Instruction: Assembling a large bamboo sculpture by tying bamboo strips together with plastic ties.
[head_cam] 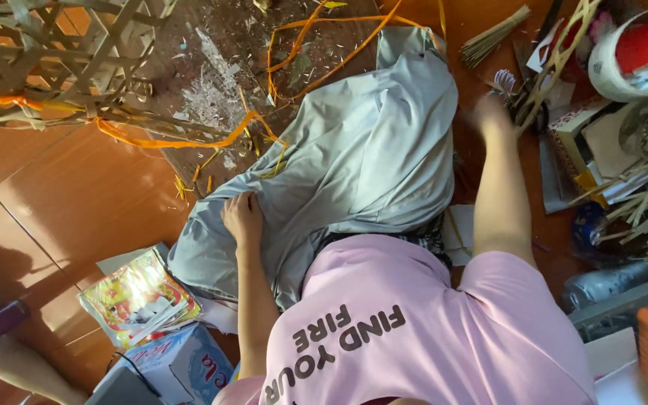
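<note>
I sit on an orange-brown floor in a pink shirt (414, 337) with grey trousers (369, 150) over my bent legs. My left hand (243, 217) rests on the grey cloth near the knee, fingers curled into the fabric. My right hand (493, 112) is stretched out to the right and blurred, at the lower end of a strip of woven bamboo (556, 60). Whether it grips the strip is unclear. Orange bamboo strips (181, 141) lie on the floor ahead of my legs.
A woven bamboo frame (54, 60) stands at the top left. Shavings (211, 90) litter the floor ahead. A roll of tape (631, 52), boxes and bamboo sticks (646, 202) crowd the right. Colourful printed sheets (140, 296) and a blue-and-white box (181, 364) lie at the lower left.
</note>
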